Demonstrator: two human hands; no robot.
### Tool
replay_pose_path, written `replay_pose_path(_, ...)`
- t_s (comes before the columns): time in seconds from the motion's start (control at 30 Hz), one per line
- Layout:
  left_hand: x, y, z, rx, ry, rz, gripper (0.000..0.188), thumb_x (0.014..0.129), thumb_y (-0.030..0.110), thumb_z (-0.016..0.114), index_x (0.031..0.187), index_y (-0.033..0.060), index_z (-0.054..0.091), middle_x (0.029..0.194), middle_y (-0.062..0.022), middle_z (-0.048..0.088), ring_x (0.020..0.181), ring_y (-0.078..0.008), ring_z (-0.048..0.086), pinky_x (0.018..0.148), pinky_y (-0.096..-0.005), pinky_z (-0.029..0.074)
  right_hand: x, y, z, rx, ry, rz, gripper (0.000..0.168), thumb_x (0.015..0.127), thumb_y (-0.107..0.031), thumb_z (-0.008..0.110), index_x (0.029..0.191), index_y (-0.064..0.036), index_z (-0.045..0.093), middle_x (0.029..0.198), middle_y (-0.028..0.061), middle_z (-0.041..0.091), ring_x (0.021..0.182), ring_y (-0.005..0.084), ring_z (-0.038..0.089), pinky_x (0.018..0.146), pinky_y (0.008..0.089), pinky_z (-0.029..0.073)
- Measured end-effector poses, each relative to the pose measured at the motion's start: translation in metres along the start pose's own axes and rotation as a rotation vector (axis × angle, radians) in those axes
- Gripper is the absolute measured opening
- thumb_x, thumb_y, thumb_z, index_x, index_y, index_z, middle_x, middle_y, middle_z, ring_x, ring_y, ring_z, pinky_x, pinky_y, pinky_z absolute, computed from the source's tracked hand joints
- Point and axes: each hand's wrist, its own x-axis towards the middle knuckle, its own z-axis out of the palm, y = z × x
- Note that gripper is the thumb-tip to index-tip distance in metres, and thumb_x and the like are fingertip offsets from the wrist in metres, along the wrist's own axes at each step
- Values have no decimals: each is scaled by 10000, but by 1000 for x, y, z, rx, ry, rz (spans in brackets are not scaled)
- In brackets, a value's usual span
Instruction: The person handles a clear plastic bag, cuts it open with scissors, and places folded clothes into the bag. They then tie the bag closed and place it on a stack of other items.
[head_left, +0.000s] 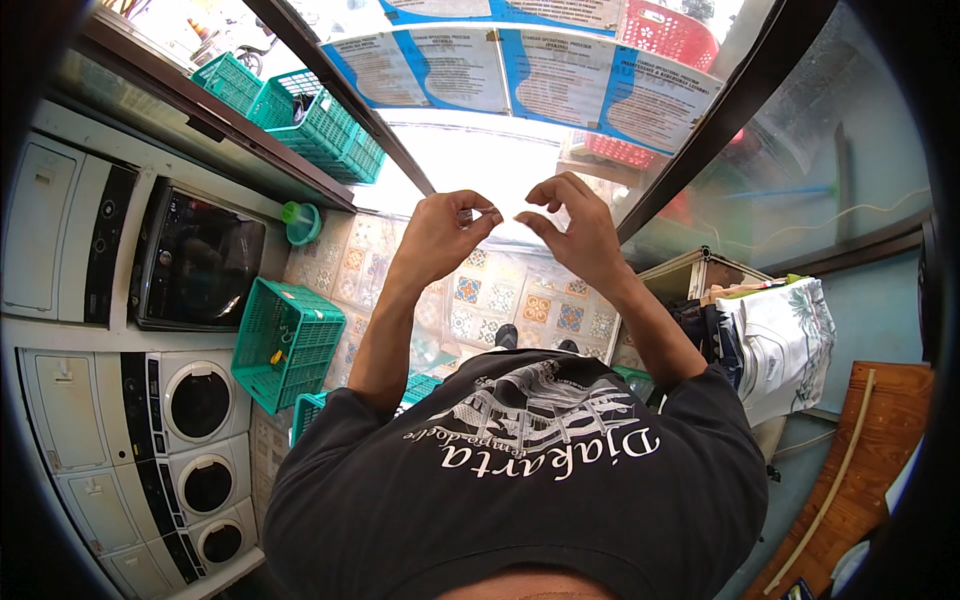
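Both my hands are raised at chest height in front of the glass front, fingertips pointing toward each other. My left hand (450, 232) pinches the edge of what looks like a clear plastic bag (517, 244) between thumb and forefinger. The transparent film hangs below the hands, and the floor tiles show through it; its outline is hard to follow. My right hand (574, 225) is beside the film, thumb and forefinger curved and apart, with nothing visible between them. Glare from the window washes out the area between the fingertips.
Front-loading machines (199, 401) line the left wall. A green plastic crate (289, 341) stands on the patterned tile floor (495, 296). Folded clothes (772, 345) are stacked at right, near a wooden board (874, 442). Printed sheets (562, 79) hang on the glass ahead.
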Motion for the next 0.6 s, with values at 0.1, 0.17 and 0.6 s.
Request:
replay_pose_path(0.1,0,-4,3,-58,-19,49,267,885,182,714,990,-63,701,855,-141,725,787,-158,689,725,-304,553,2,-1,10,32,18,1,270,775,-141,822,947,-28,647,857,56,632,728,181,573,642,299,476)
replay_pose_path(0.17,-4,-2,3,-58,-57,20,246,890,162,707,997,-59,699,886,-140,729,803,-171,700,745,-308,562,2,-3,13,51,-19,82,211,799,-107,786,939,-22,654,849,75,630,730,193,588,647,310,479)
replay_pose_path(0.6,-10,1,10,90,8,-86,414,750,420,820,940,58,761,678,-146,664,678,-254,674,680,-374,524,-2,-12,24,-137,-59,-33,132,844,25,663,895,12,542,852,127,563,789,312,561,669,406,456)
